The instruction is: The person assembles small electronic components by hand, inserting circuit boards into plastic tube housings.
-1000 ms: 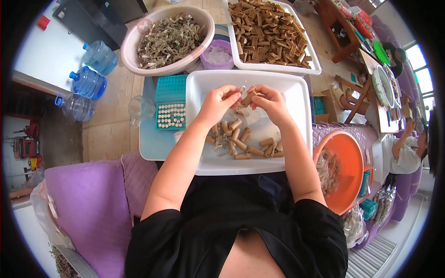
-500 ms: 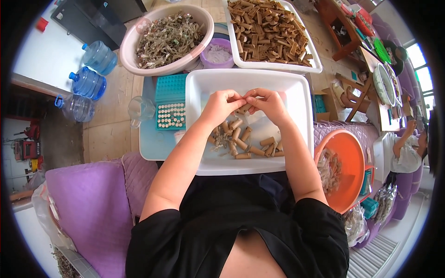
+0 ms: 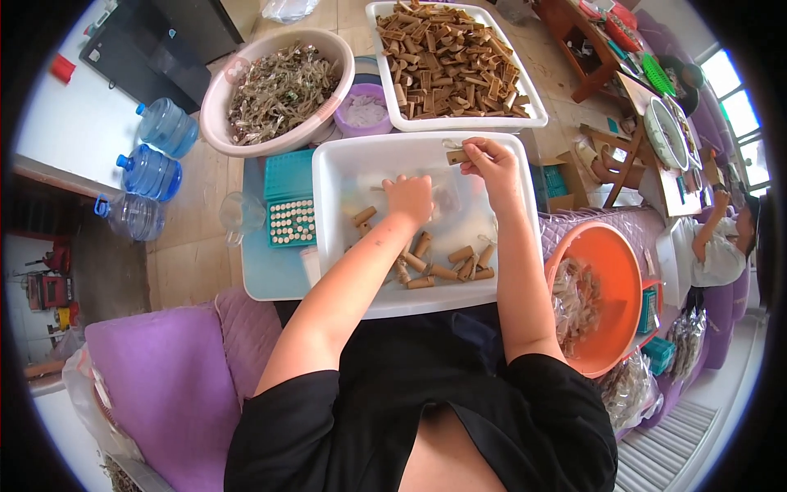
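Note:
My right hand (image 3: 490, 168), near the far right side of a white plastic tub (image 3: 322, 205), pinches a short brown cardboard-like tube (image 3: 456, 157). A thin pale loop sticks up from that tube. Lower in the tub, my left hand (image 3: 410, 199) reaches down with its knuckles up; its fingertips are hidden beneath it. Several similar brown tubes (image 3: 420, 282) lie loose on the tub floor, some with thin stringy pieces among them. One tube (image 3: 364, 216) rests left of my left wrist.
Beyond the tub stand a pink basin (image 3: 215, 135) of stringy wrapped pieces, a purple bowl (image 3: 365, 129) and a white tray (image 3: 537, 115) heaped with brown pieces. A teal rack (image 3: 288, 176) sits left; an orange basin (image 3: 623, 279) is at right. Another person (image 3: 717, 246) sits far right.
My hands, together over the tub before, have parted. The right has lifted a tube away to the far right; the left has dropped lower into the tub. The view has shifted slightly.

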The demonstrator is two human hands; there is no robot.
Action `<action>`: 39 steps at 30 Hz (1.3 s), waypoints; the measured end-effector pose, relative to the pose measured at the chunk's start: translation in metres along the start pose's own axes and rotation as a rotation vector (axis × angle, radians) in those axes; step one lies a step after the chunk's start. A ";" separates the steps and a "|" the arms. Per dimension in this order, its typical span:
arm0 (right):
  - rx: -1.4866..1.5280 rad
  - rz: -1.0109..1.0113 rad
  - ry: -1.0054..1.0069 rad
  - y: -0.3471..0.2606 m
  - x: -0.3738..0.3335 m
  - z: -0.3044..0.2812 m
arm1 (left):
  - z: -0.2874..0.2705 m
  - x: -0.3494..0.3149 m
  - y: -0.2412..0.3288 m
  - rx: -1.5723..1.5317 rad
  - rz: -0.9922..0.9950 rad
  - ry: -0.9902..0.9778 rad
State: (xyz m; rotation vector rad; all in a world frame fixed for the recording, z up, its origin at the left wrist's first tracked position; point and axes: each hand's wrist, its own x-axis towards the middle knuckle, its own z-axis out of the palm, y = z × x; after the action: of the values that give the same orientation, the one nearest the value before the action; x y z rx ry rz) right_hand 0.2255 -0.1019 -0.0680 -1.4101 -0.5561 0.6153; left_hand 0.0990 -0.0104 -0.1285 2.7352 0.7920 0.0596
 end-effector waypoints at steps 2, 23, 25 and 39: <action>0.005 -0.001 0.006 -0.001 0.000 -0.004 | 0.001 0.006 0.000 -0.140 -0.056 -0.044; -0.567 -0.216 -0.195 -0.020 -0.006 -0.003 | -0.052 0.005 -0.031 -1.399 -0.380 -0.405; -0.529 -0.200 -0.220 -0.022 -0.008 -0.004 | -0.048 0.005 -0.032 -1.327 -0.346 -0.375; -0.678 -0.257 -0.302 -0.022 -0.010 0.000 | -0.049 0.002 -0.028 -1.009 -0.104 -0.088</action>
State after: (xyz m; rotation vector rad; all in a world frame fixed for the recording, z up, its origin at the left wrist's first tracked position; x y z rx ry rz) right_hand 0.2193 -0.1099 -0.0456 -1.8418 -1.2502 0.4467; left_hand 0.0804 0.0268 -0.0901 1.7298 0.6294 0.2399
